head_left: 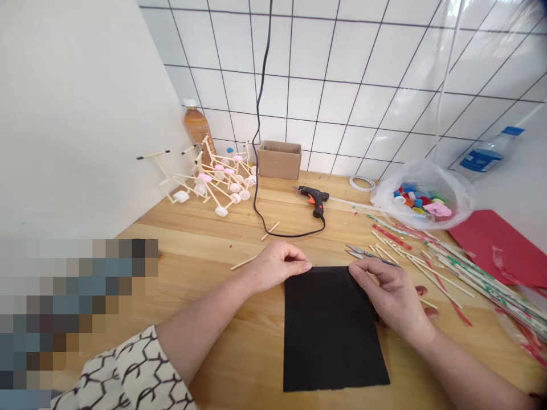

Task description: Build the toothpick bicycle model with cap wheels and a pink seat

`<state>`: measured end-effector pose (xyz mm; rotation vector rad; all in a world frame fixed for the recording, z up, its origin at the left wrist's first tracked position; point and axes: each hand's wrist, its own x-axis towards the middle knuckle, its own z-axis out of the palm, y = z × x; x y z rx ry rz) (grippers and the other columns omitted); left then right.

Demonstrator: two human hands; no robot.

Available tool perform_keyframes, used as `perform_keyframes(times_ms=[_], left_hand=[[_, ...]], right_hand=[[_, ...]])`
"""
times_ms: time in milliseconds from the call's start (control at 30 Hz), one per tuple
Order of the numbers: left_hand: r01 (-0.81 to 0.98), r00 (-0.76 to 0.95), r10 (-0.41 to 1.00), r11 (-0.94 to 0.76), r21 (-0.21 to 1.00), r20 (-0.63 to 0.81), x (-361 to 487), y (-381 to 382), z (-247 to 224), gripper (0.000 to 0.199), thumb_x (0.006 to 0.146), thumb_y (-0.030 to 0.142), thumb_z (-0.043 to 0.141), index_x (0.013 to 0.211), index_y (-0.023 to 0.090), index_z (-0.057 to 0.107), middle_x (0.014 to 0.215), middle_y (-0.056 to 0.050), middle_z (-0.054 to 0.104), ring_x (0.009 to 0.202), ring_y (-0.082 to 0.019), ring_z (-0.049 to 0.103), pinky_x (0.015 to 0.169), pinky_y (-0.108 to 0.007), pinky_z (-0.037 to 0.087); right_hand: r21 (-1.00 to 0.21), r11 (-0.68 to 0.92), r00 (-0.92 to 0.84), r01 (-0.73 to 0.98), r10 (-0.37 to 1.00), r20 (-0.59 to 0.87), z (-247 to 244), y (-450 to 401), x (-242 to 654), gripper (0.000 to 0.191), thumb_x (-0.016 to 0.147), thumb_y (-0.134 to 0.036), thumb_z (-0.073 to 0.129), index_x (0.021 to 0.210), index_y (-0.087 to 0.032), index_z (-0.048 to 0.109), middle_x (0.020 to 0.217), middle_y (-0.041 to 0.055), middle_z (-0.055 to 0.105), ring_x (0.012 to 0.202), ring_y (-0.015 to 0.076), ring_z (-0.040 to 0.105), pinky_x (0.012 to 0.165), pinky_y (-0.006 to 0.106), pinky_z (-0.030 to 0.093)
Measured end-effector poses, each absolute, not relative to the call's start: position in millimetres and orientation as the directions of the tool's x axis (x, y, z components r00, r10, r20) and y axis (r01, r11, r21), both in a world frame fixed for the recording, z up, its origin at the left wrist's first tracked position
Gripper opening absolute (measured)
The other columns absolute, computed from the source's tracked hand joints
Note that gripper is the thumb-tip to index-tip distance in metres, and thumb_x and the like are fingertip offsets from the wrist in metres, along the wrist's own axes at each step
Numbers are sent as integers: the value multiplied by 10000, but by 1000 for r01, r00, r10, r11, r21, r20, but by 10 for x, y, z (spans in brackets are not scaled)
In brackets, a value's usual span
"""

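Note:
A black sheet of card [331, 333] lies flat on the wooden tabletop [222, 319] in front of me. My left hand [280, 266] grips its upper left edge between the fingers and thumb. My right hand [391, 293] holds the upper right corner. Small metal scissors [370, 255] lie just beyond my right fingers, with their blades among loose wooden sticks [384, 253]. A single stick [245, 262] lies to the left of my left hand. A patterned sleeve [128, 373] covers my left forearm near the elbow.
A glue gun [314, 199] with a black cord [257, 154] stands beyond the sheet. At the back left sits a stick-and-bottle-cap model [209, 176], near a cardboard box [280, 159]. On the right lie a plastic bag of bottle caps [421, 196], striped straws [482, 285] and red card [498, 247].

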<state>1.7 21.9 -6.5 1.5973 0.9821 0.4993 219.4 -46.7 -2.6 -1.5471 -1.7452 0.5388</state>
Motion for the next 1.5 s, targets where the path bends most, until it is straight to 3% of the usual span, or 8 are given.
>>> perform_keyframes(times_ms=[433,900,1067,1233,1500], left_hand=[[346,503,841,16,938,-200,32,210,-25,106,663,236,646,655,130,643,641,-14,624,613,-114,545,598,-231,404],[247,516,819,138,959,-251,-49,299,-52,57,630,184,665,663,151,632,637,26,609,611,-95,537,633,-235,409],[262,532,815,99,960,-229,-50,298,-33,99,661,234,665,700,144,651,671,5,631,644,-106,560,650,-230,419],[336,574,802,-49,941,-163,-10,237,-7,164,723,289,621,746,143,693,751,-36,678,718,-144,597,677,-239,434],[339,556,823,-94,936,-119,153,15,35,156,725,267,630,766,143,714,718,-34,686,670,-148,595,592,-219,425]], right_hand=[[-694,253,-29,674,948,317,-21,-476,2216,250,839,-346,521,667,-199,630,616,3,612,584,150,563,568,260,434],[-808,91,125,582,972,199,-116,-426,2333,271,807,-440,543,744,-201,654,649,21,646,600,173,608,458,240,413],[-730,170,71,662,955,286,-113,-436,2300,241,822,-397,541,716,-203,638,653,18,635,623,174,593,532,268,427],[-616,363,-113,699,907,406,-46,-483,2174,212,856,-277,511,687,-200,612,625,6,605,617,157,544,637,301,423],[-548,442,-253,710,887,388,-20,-564,1997,208,874,-223,482,693,-194,581,608,9,584,612,157,516,652,320,393]])
